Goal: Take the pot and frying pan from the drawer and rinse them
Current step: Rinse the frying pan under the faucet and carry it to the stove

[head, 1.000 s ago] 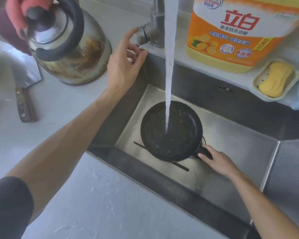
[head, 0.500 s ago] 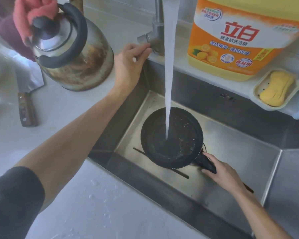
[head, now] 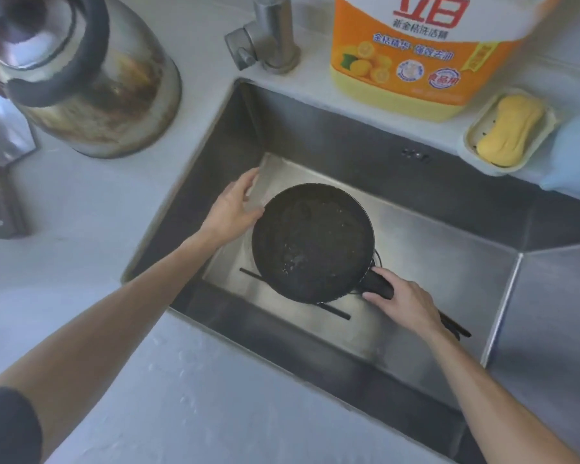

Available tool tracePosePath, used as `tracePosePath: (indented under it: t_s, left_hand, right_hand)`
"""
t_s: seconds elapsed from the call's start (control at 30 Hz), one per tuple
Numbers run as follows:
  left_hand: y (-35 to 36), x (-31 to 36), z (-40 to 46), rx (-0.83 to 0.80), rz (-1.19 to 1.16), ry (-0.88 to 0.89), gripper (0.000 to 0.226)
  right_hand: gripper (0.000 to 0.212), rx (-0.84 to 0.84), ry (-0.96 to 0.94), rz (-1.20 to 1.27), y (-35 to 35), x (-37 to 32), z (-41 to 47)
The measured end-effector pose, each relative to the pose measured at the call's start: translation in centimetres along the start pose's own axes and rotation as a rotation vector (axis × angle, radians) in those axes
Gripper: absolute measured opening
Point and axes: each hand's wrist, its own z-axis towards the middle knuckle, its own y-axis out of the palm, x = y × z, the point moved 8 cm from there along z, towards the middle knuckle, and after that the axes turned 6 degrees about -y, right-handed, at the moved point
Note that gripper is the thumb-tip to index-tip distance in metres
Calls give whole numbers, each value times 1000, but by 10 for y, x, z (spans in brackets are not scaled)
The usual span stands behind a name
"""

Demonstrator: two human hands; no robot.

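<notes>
A small black frying pan (head: 312,242) sits in the steel sink (head: 432,236), with water and bubbles inside it. My right hand (head: 404,301) grips the pan's black handle at its lower right. My left hand (head: 235,209) is down in the sink at the pan's left rim, fingers apart, touching or nearly touching the rim. No water runs from the tap (head: 272,35). No pot is visible in the sink.
A stained metal kettle (head: 91,85) stands on the counter left of the sink. A cleaver (head: 0,182) lies at the far left. A big orange detergent jug (head: 426,51) and a soap dish with yellow soap (head: 509,132) stand behind the sink. Black chopsticks (head: 335,313) lie under the pan.
The water stream has stopped. My left hand has left the tap handle and dropped into the sink beside the pan's left rim. My right hand stays on the pan handle.
</notes>
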Motion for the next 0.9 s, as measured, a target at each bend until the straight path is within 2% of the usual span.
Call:
tracePosePath:
  t_s: [0.07, 0.13, 0.2, 0.3, 0.37, 0.43, 0.57, 0.67, 0.77, 0.9]
  left_hand:
    - [19, -20, 5, -159, 84, -114, 58]
    - [32, -31, 4, -307, 128, -180, 42]
    - [40, -27, 0, -411, 142, -129, 32]
    - [26, -2, -6, -350, 138, -8, 33]
    - [11, 11, -10, -310, 89, 12, 40]
    - [2, 16, -15, -334, 71, -1, 46]
    - [3, 17, -32, -473, 106, 3, 36]
    - [12, 18, -53, -546, 38, -3, 33]
    - [25, 25, -80, -606, -62, 29, 37]
    - [19, 37, -98, -448, -147, 104, 43]
  right_hand:
    - [57, 1, 10, 34, -2, 4, -1]
    - [58, -15, 5, 82, -4, 7, -4]
    - [62, -53, -14, 209, -4, 8, -12]
    - [63, -118, -60, 403, -8, -1, -28]
    - [55, -142, -85, 494, -18, -12, -43]
    - [46, -166, -112, 505, -33, -20, -56]
    - [35, -146, -106, 325, -77, -32, -87]
    - [45, -94, -107, 41, -121, -44, -110]
    - [52, 62, -88, -259, -173, -58, -134]
    - [57, 191, -119, -406, -208, -71, -157]
